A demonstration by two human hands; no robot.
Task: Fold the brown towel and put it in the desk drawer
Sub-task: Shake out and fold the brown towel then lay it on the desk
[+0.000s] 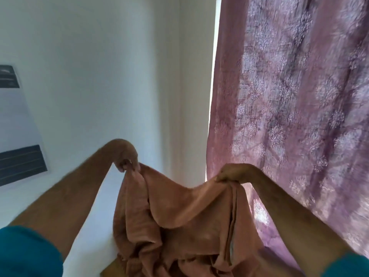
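While brown towel (185,212) hangs in air, task at early stage. Left hand (126,156) grip pinched on one upper corner; right hand (229,173) grip pinched on opposite part of top edge. Top edge sags between hands; rest droops bunched, wrinkled, lower part out of frame. No clean fold visible, judged not yet folded. Desk and drawer not in view; stowing still ahead. Purple patterned curtain (295,108) behind right arm, white wall (95,76) behind left.

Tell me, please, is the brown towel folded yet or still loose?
Loose: the brown towel hangs bunched between the left hand and right hand, each pinching an upper edge.
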